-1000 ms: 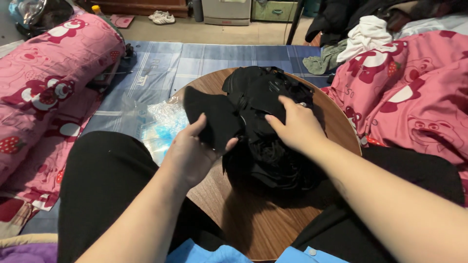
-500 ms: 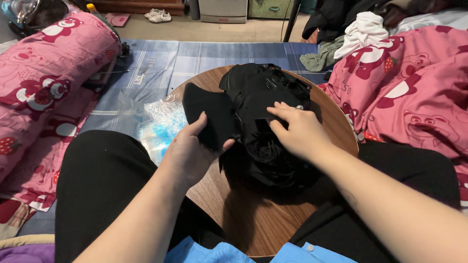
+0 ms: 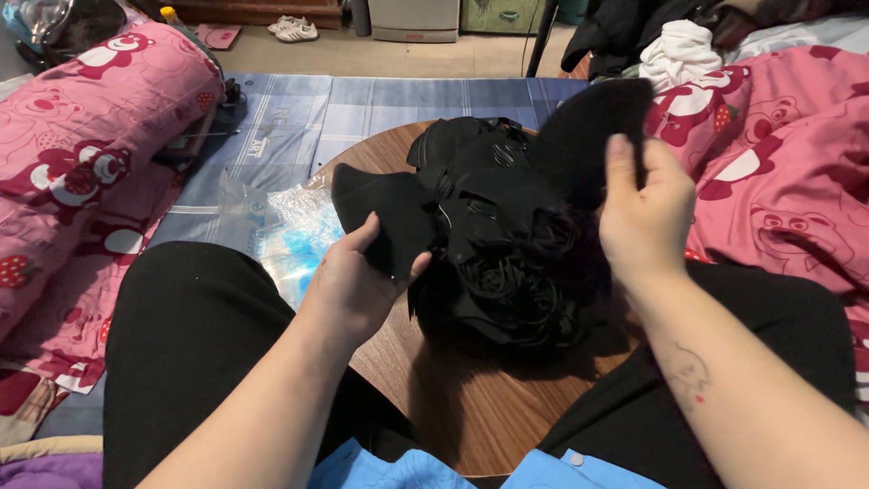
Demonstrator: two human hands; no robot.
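Observation:
A heap of black fabric pieces (image 3: 507,244) lies on a small round wooden table (image 3: 471,398) between my knees. My left hand (image 3: 358,285) grips one flat black piece (image 3: 380,213) at the heap's left side, thumb on top. My right hand (image 3: 643,213) is raised to the right of the heap and holds up another flat black piece (image 3: 588,131), pinched between thumb and fingers. Part of that piece is hidden behind my fingers.
Pink printed bedding (image 3: 81,172) lies on the left and more of it (image 3: 787,190) on the right. A clear plastic bag with blue contents (image 3: 290,231) sits on a blue striped mat (image 3: 362,104). White and dark clothes (image 3: 674,45) are piled at the back right.
My right hand has lifted off the heap, up and to the right, taking a black piece with it. My left hand keeps its grip on the left piece.

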